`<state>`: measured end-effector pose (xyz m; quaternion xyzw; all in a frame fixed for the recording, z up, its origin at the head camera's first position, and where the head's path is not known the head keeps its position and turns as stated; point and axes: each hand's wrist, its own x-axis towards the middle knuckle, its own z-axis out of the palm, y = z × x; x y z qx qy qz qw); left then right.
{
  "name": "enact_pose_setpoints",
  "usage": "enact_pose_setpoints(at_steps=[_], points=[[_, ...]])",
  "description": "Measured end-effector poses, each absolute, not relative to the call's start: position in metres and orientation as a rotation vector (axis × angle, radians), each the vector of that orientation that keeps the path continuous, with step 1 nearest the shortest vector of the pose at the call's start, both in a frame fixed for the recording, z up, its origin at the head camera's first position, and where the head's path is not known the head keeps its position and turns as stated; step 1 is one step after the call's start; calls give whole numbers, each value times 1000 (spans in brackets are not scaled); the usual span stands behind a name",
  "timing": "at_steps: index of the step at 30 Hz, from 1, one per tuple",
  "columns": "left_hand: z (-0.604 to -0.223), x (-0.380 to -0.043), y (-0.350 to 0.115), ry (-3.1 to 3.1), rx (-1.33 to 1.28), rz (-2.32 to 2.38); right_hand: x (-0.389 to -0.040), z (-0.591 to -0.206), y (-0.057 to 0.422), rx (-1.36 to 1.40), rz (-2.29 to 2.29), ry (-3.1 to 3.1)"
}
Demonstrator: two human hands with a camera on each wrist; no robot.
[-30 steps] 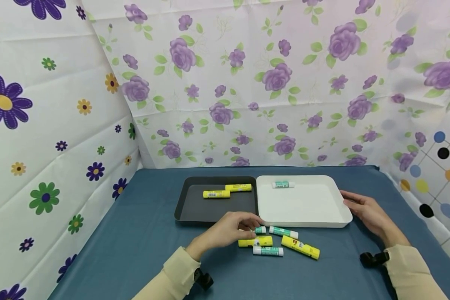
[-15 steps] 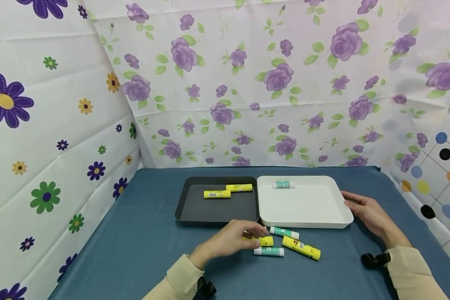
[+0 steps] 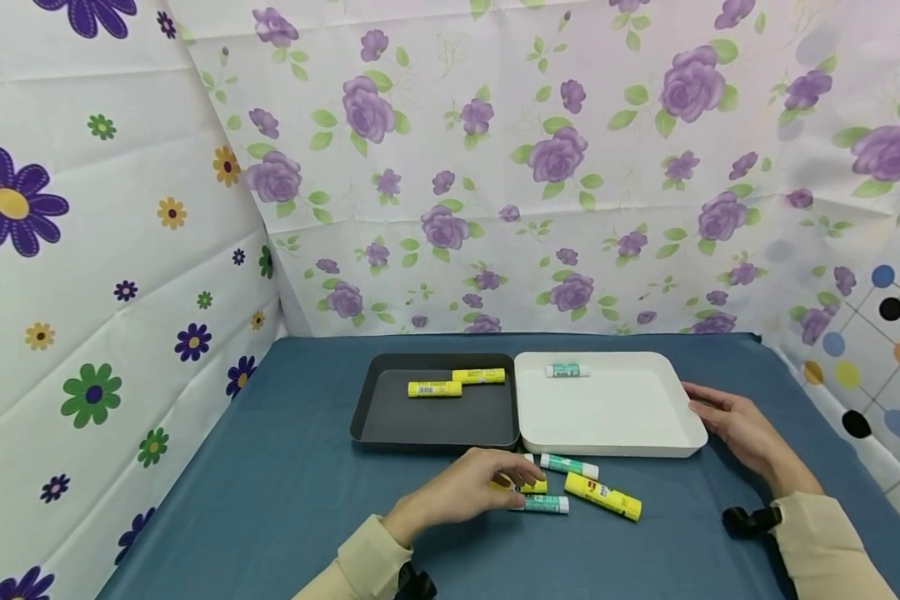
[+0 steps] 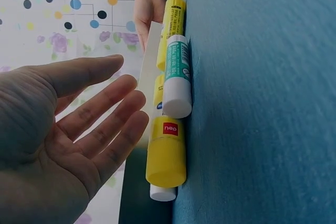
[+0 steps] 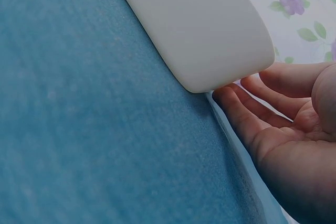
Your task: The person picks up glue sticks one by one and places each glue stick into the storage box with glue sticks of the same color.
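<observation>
In the head view my left hand [image 3: 468,492] hovers over the loose glue sticks, its fingers loosely bent. The left wrist view shows a gap between those fingertips and the sticks. Nearest are a yellow glue stick [image 4: 167,153] and a white-and-green glue stick [image 4: 177,80]. Another green one [image 3: 570,466] and a yellow one [image 3: 603,497] lie to the right; a further green stick is mostly hidden behind the hand. My right hand [image 3: 742,429] touches the right edge of the white tray [image 3: 615,412] with extended fingers.
Left of the white tray, side against side, stands a black tray [image 3: 435,425] holding two yellow glue sticks [image 3: 434,389]. One green glue stick [image 3: 567,370] lies in the white tray. Blue cloth [image 3: 285,492] covers the table; patterned sheets hang behind and at both sides.
The left hand has moved slightly right and toward the front edge, from the rear green stick to above the middle yellow and front green ones. The right hand stays at the tray.
</observation>
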<state>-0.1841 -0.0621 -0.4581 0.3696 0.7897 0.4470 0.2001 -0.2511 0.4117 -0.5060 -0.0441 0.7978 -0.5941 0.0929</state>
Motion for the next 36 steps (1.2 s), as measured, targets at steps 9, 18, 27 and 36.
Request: enact_pose_setpoints(at_steps=[9, 18, 27, 36], points=[[-457, -182, -63, 2202, 1025, 1251, -250, -506, 411, -136, -1763, 2371], [-458, -182, -62, 2198, 1031, 1231, -250, -507, 411, -127, -1767, 2367], [-458, -183, -62, 2188, 1066, 1198, -251, -508, 412, -133, -1768, 2368], [-459, -183, -60, 2138, 1105, 1148, -250, -508, 415, -137, -1763, 2384]])
